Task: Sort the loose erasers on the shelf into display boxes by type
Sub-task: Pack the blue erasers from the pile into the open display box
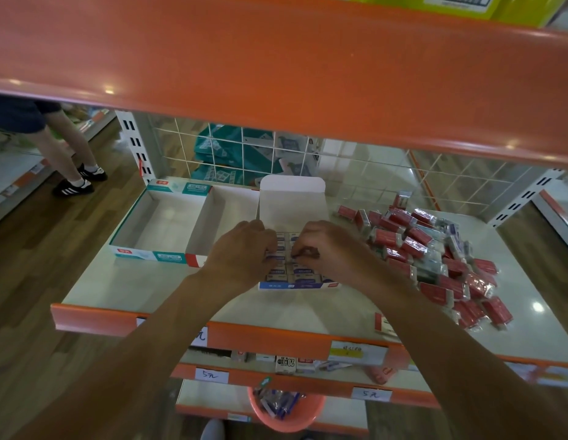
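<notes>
A blue display box point(297, 285) with its white lid point(292, 198) standing up sits mid-shelf, and rows of blue-and-white erasers point(303, 276) fill it. Both my hands are over this box. My left hand point(241, 249) curls its fingers down onto a blue-and-white eraser in the rows. My right hand point(328, 249) pinches a small eraser between thumb and fingers just above the rows; its type is hard to make out. A loose pile of red-wrapped erasers point(419, 249), with some grey and blue ones mixed in, lies on the shelf to the right.
An empty teal display box point(139, 252) and an empty red-edged box point(193, 258) stand left of the blue box. The orange shelf above point(276, 74) overhangs closely. A wire grid backs the shelf. Lower shelves hold small goods and a pink basket point(285, 411). A person's legs point(63, 147) stand far left.
</notes>
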A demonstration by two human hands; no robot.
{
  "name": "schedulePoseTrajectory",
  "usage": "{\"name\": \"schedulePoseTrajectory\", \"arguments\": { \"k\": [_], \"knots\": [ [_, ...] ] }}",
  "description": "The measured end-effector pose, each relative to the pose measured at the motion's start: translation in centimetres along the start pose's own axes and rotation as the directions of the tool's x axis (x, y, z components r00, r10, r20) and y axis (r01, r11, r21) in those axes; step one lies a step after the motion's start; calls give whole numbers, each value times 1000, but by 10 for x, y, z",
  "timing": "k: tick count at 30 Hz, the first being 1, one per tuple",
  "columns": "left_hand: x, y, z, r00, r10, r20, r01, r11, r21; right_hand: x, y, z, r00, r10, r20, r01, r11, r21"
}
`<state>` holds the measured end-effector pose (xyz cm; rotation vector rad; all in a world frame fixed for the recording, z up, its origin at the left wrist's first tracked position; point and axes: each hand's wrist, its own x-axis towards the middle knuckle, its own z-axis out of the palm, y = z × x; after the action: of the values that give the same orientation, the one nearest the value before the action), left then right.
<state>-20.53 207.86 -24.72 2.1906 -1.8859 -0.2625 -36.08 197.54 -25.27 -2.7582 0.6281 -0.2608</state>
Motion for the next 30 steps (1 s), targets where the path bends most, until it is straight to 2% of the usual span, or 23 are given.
{"name": "schedulePoseTrajectory", "arguments": {
  "k": [8, 12, 16, 19, 25, 30],
  "knots": [
    [2, 1, 5, 998, 8, -59, -7, 1000, 27, -5, 8, -2, 999, -12, -44, 12, 1000, 14],
    [9, 9, 6, 985, 40, -166, -35, 999, 31, -7, 12, 1, 997, -14, -72, 15, 1000, 17],
    [21, 22, 7, 977, 78, -200, -72, 997, 38, -22, 24, -10, 980, 94, -175, -80, 993, 83],
    [33, 40, 8, 973, 104, -208, -106, 994, 4, -36, 34, -22, 960, 147, -239, -136, 989, 60],
    [61, 92, 11, 966, 212, -151, -225, 971, -76, -64, 66, -40, 905, 267, -332, -261, 963, 61],
    [79, 125, 15, 959, 260, -114, -272, 956, -108, -86, 82, -53, 875, 323, -360, -339, 940, 18]
  ]
}}
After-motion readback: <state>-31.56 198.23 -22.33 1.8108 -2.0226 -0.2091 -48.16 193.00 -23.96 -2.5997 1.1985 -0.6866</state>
